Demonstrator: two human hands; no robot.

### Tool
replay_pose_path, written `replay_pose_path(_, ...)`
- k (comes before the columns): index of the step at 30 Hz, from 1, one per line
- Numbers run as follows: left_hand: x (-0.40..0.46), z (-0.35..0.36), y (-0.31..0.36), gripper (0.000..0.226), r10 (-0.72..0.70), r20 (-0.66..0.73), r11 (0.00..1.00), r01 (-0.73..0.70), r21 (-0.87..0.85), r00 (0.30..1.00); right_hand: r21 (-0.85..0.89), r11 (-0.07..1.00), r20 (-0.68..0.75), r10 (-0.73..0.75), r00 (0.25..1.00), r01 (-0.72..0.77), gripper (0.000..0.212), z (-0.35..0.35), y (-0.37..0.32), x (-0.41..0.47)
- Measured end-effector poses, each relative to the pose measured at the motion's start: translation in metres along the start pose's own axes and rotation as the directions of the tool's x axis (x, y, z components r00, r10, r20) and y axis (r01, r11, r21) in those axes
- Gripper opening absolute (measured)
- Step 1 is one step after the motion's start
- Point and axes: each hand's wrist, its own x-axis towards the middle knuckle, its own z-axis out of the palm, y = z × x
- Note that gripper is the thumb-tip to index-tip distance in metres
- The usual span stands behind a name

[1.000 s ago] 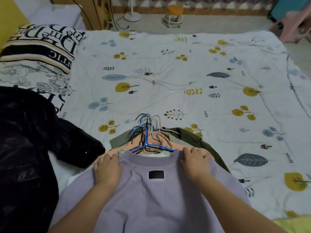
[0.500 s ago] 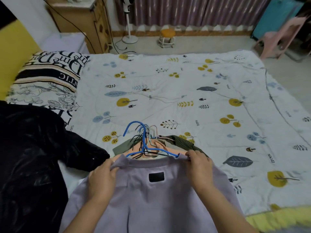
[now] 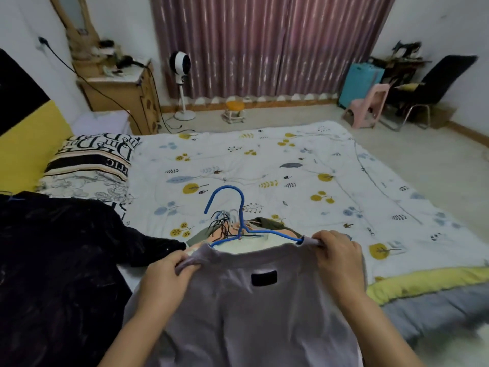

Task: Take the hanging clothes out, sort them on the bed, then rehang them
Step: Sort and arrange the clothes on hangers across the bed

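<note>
— What does the person wear on the arms?
— Nothing that shows: both forearms are bare up to the bottom edge of the view, no sleeves or cuffs.
— Anything on the left hand [image 3: 165,274] or the right hand [image 3: 337,260]?
— No rings, watch or gloves visible.

The room is dimly and evenly lit, with only soft shadows cast. Straight lines are bent toward the edges by the wide lens. The near right corner is blurred, and fine detail is smeared throughout.
</note>
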Motion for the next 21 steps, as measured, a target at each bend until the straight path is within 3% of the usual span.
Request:
replay_pose_path(13, -0.114, -0.049, 0.045, 0.031, 0.272, 0.086, 0.962, -0.269, -0.048, 0.958, 0.081, 0.992, -0.122, 0.103, 0.987, -0.094, 0.014, -0.144, 0.008, -0.108)
replay_pose_path(17, -0.138, -0.039, 0.064, 0.030, 0.312, 0.141, 0.950, -0.304, -0.077, 0.940, 0.098, 0.985, -0.111, 0.153, 0.982, -0.143, 0.019, -0.175, 0.033, -0.135)
replay_pose_path(21, -0.162, -0.018, 0.092, 0.016, 0.336, 0.212, 0.941, -0.316, -0.122, 0.918, 0.131, 0.975, -0.123, 0.198, 0.972, -0.182, 0.014, -0.205, 0.065, -0.156)
